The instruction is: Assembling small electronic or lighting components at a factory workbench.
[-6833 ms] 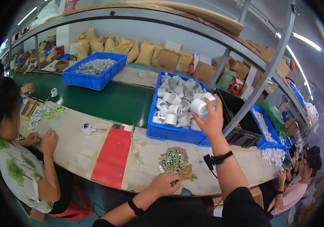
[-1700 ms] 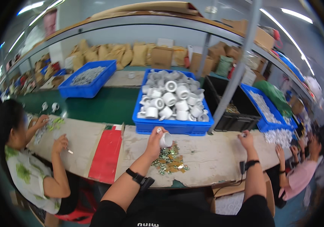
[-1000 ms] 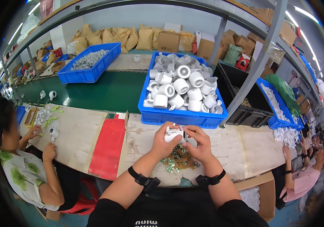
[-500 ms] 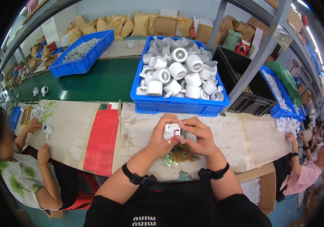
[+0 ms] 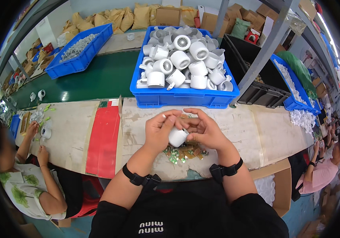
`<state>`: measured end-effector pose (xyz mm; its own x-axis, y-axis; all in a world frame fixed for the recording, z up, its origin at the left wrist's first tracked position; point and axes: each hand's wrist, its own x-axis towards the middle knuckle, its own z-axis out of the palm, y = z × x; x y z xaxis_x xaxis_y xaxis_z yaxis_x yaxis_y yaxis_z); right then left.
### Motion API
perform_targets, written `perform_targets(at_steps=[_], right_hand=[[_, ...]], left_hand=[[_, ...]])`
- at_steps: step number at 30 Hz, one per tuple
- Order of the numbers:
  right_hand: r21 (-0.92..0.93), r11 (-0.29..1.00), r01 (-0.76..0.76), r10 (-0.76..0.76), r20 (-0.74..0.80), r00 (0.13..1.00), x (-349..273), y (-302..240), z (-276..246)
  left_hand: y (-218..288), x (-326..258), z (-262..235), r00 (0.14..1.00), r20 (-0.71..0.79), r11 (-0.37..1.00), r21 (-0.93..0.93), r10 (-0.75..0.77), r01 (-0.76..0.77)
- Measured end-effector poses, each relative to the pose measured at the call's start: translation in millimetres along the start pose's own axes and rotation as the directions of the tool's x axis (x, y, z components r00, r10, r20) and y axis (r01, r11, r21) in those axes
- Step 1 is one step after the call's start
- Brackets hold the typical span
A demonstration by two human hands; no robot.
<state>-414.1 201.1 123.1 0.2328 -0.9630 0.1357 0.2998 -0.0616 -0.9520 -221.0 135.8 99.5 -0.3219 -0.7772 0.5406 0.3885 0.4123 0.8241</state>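
Observation:
Between my two hands is a white rounded plastic housing (image 5: 178, 138), tilted, with its smooth closed end toward me. My left hand (image 5: 159, 130) grips it from the left, thumb and fingers bent over its upper side. At its right side my right hand (image 5: 207, 130) touches it with curled fingers and thumb. My fingers hide the housing's far end. Just below, on the worktable, lies a loose heap of small green and brown circuit boards (image 5: 184, 154).
Ahead stands a blue bin (image 5: 182, 99) heaped with white fan housings (image 5: 181, 59). A black crate (image 5: 263, 95) and a metal post (image 5: 263, 55) are right of it. Red card (image 5: 102, 146) lies on the table's left. Co-workers sit at both sides; an open carton (image 5: 283, 186) is low right.
The white housing has turned from its open, detailed side to its smooth end. My right hand's fingers have spread and shifted, and the view has tilted slightly.

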Motion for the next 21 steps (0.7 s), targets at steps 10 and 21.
perform_targets(at_steps=[10, 21], right_hand=[[-0.888, 0.449, 0.097, 0.071, 0.144, 0.987, 1, 7, -12], [-0.525, 0.847, -0.083, -0.091, -0.297, 0.950, -1, 3, -15]], left_hand=[[-11, 4, -8, 0.948, -0.153, 0.909, -0.361, -0.280, 0.210], [-6, -3, 7, 0.976, -0.046, 0.971, 0.102, -0.211, 0.215]])
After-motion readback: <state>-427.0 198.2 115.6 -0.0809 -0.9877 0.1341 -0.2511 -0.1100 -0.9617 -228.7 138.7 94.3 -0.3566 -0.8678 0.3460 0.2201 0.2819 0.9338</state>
